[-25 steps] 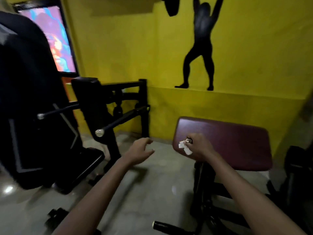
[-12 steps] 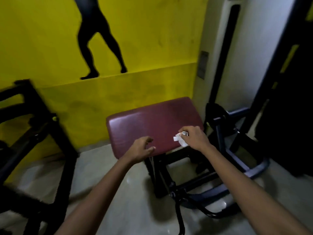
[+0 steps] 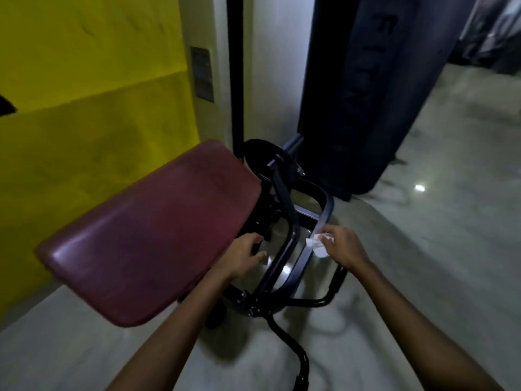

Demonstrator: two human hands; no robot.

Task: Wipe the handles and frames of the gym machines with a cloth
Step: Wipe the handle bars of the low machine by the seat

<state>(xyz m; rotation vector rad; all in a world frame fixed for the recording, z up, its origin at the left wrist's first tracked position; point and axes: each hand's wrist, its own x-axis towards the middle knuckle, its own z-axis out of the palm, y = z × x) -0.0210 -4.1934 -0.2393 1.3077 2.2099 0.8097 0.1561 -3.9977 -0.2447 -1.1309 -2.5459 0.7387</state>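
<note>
**Cloth reaches the frame tube of the padded bench**

The right hand (image 3: 342, 249), at centre right of the frame, pinches a small crumpled white cloth (image 3: 318, 245) between thumb and fingers and holds it against, or just beside, the grey-blue frame tube (image 3: 324, 218) that curves down from the machine; contact looks likely, but motion blur leaves it uncertain. The left hand (image 3: 244, 256), at centre, rests with loosely curled fingers at the lower right edge of the maroon pad (image 3: 152, 235), near a black bracket under it. Whether it grips anything there cannot be told; it appears to hold nothing.

The step in hand is judged to be wiping this tube. To do it well, the cloth should be wrapped partly round the tube rather than dabbed on one face, then drawn along its length from the bend near the pad's upper corner down toward the joint (image 3: 253, 309) at lower centre, where several black bars (image 3: 284, 340) meet. Since the cloth is small, refolding it to a clean face between strokes would help. The left hand could steady the pad so the machine does not shift. The undersides and the bolted joint collect grime and deserve a slower pass.
</note>
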